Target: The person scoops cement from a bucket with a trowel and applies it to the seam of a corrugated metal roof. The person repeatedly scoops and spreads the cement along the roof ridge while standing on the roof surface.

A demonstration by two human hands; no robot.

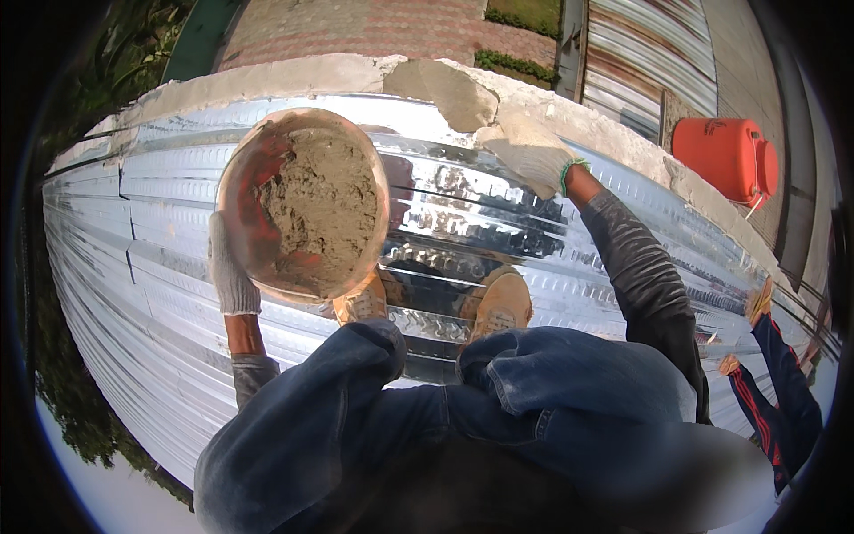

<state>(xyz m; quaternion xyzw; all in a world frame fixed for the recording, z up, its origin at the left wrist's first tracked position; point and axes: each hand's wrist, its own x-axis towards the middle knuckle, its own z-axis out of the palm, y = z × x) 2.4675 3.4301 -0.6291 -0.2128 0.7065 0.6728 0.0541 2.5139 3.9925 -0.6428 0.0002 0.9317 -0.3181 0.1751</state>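
My left hand point(233, 271), in a pale knitted glove, grips the side of a round basin point(378, 182). Wet grey-brown mortar point(325, 200) fills much of it, and the reddish inner wall shows at the left. My right hand point(529, 153), gloved too with a green cuff edge, lies at the inner edge of a rough wall top point(614, 138). Its fingers look stretched out toward a darker damp mortar patch point(449, 93) on that wall; the fingertips are hard to make out, and I see no tool in it.
I squat on shiny ribbed metal roofing point(160, 240), a tan shoe point(501, 307) under me. Beyond the wall lies brick paving point(356, 31) far below. A red drum-like container point(722, 160) is past the wall at right. Another person's striped navy trouser leg point(756, 409) shows at far right.
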